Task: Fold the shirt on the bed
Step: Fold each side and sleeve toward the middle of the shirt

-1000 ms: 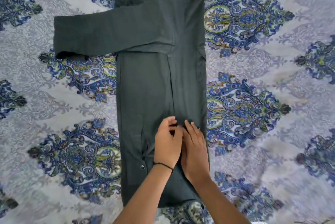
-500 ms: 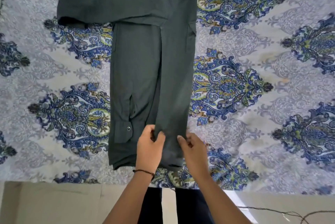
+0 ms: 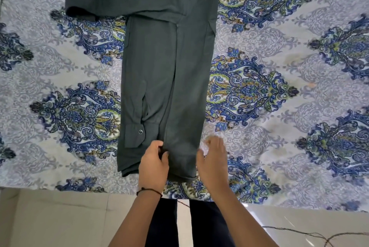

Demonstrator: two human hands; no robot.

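A dark grey shirt (image 3: pixel 159 62) lies lengthwise on the patterned bed sheet (image 3: pixel 279 122), its right side folded over the middle. One sleeve sticks out to the left at the top; the other lies down the body, its buttoned cuff near the hem. My left hand (image 3: pixel 153 163) pinches the edge of the folded panel near the hem. My right hand (image 3: pixel 213 161) hovers, blurred, at the shirt's lower right edge, fingers spread, holding nothing.
The bed's near edge (image 3: pixel 60 188) runs across the lower part of the view. Below it are pale floor tiles (image 3: pixel 60 218), my dark trouser legs and a thin cord (image 3: pixel 311 233) on the floor at lower right.
Both hands slid down the shirt from mid-body to the hem. My right hand let go of the fabric and moved off to the right. The view dropped back, showing the bed edge and floor.
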